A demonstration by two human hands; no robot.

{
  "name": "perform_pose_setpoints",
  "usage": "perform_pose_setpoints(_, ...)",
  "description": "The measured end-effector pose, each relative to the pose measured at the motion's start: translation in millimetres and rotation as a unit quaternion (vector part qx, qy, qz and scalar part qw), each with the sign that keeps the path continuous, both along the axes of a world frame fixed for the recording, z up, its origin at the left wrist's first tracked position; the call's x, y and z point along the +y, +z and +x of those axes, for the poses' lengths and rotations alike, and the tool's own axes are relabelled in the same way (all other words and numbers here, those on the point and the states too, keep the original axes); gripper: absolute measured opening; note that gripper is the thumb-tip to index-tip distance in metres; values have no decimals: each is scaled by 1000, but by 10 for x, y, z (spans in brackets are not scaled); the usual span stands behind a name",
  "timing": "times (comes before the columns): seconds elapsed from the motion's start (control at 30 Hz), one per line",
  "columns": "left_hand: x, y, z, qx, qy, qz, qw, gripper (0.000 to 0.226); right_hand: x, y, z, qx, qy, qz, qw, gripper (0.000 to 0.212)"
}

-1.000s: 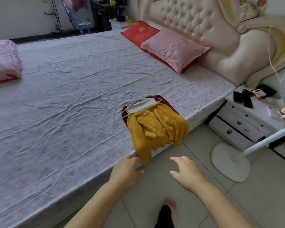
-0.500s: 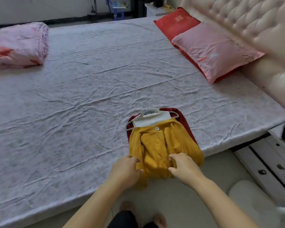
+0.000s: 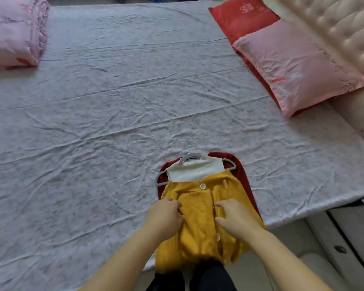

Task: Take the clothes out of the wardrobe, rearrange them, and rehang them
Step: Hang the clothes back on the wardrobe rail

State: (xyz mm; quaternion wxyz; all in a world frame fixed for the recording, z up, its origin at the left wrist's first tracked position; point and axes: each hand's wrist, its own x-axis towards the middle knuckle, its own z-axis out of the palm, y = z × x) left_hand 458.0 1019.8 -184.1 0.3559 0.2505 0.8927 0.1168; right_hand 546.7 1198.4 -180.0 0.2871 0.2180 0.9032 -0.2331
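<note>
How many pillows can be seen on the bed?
2. The red pillow lies at the far right by the headboard; the pink pillow lies partly on top of it. More may be outside the view.

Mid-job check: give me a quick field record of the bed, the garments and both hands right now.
surface: bed, wrinkled pale sheet
stack: yellow cardigan over white top, dark red garment beneath, at the near edge
hangers: grey hanger in the white top; two metal hooks show
overhang: cardigan hem drapes off the bed edge
left hand: grips the cardigan front
right hand: grips the cardigan front
other: pink pillow on red pillow; folded quilt at far corner
</note>
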Motion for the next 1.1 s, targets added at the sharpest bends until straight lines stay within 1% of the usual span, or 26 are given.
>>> perform_pose_setpoints(0.17, 147, -191, -313, -17, 35, -12, 999, 44, 261, -260, -528, -29, 44, -5, 999, 49)
perform_pose_setpoints(0.27, 276, -355, -494, -34, 81, -18, 996, 44, 452, -519, -932, -46, 79, -16, 996, 48)
perform_pose_setpoints(0.37, 427, -594, -658, -48, 127, -18, 991, 44, 664, -897, -1382, -57, 105, -26, 992, 43)
perform_pose_setpoints(0.47, 552, -892, -789, -62, 169, -15, 984, 42, 868, -1376, -1846, -66, 136, -21, 988, 47)
perform_pose_setpoints(0.53, 623, -1109, -872, -70, 191, -6, 979, 41, 985, -1725, -2140, -64, 148, -8, 987, 45)
perform_pose_setpoints(0.67, 737, -1523, -1017, -75, 230, 11, 970, 42, 1109, -2331, -2622, -18, 141, 35, 989, 44)
perform_pose_setpoints(0.73, 769, -1698, -1073, -70, 240, 13, 968, 43, 1124, -2597, -2770, -12, 130, 57, 990, 44)
perform_pose_setpoints(0.8, 785, -1828, -1122, -65, 247, 12, 967, 42, 1129, -2835, -2830, -14, 131, 75, 988, 39)
perform_pose_setpoints(0.87, 798, -1921, -1156, -58, 254, 13, 965, 41, 1133, -2976, -2818, 8, 132, 86, 987, 32)
perform_pose_setpoints(0.97, 824, -1953, -1150, -43, 258, 18, 965, 40, 1161, -2926, -2767, 72, 112, 76, 988, 23)
perform_pose_setpoints(1.1, 879, -1754, -1076, -14, 275, 55, 960, 43, 1238, -2487, -2590, 166, 122, 39, 978, 14)
